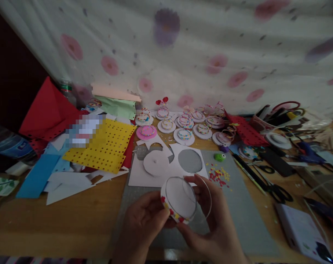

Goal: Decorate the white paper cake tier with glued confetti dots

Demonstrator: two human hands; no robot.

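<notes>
Mat — two hands, one disc

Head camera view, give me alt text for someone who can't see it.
A person's left hand and right hand hold a round white paper piece edged with red and yellow dots above a flat grey mat. Beyond stand small tiered discs, mostly white, colourfully trimmed; to the left lies a yellow sheet punched with round holes.

White disc, red-and-yellow dotted edge
</notes>
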